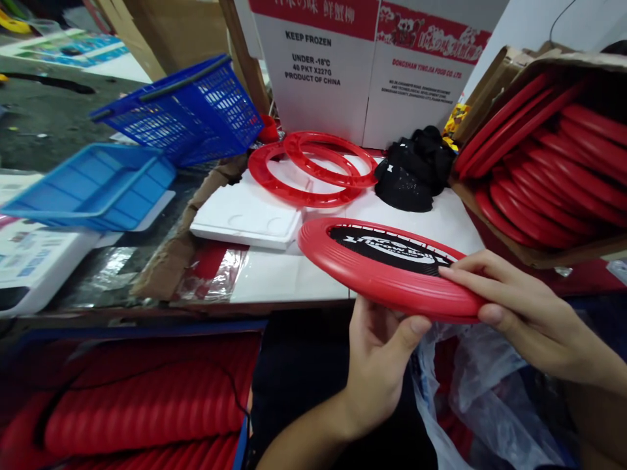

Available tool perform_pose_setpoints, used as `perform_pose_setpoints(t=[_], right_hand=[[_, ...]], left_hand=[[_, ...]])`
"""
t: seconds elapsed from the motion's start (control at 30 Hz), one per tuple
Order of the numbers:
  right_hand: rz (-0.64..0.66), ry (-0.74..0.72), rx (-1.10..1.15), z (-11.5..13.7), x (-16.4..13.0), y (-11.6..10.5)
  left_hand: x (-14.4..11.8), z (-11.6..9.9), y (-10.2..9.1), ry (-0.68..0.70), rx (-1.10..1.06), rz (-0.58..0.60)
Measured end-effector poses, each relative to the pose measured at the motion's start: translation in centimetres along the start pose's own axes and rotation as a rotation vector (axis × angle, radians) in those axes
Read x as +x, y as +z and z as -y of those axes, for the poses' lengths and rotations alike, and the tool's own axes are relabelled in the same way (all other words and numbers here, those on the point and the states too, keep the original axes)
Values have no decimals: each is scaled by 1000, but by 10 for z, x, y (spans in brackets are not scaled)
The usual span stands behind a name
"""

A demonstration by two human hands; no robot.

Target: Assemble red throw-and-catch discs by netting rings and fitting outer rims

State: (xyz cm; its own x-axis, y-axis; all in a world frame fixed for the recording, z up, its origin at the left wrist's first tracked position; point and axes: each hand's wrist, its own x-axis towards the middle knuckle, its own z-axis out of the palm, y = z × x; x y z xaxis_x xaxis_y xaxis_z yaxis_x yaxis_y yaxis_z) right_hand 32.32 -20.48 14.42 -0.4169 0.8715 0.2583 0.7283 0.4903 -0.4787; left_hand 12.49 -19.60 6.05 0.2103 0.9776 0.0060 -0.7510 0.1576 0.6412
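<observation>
I hold the red disc (392, 271) level above the tabletop (274, 274) edge. My left hand (379, 365) clamps the rim at 6 o'clock, thumb on top; my right hand (524, 313) pinches it at 3 o'clock, so the black mesh centre (392, 249) faces up. Two empty rings (313, 170) lie at 11 o'clock.

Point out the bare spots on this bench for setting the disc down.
Free: the white foam slab left of the red disc, and the white top between the two empty red rings and the disc. Crowded: the rings, the black fabric pile, the carton of rings at right.
</observation>
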Motion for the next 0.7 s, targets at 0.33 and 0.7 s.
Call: perform_pose_setpoints(t=[0.33,0.7], right_hand=[[-28,-4,-6,5,-8,-4],[-10,-24,2,0,-12,-3]], left_hand=[[-3,1,4,59,-54,55],[-2,7,1,85,-66,94]])
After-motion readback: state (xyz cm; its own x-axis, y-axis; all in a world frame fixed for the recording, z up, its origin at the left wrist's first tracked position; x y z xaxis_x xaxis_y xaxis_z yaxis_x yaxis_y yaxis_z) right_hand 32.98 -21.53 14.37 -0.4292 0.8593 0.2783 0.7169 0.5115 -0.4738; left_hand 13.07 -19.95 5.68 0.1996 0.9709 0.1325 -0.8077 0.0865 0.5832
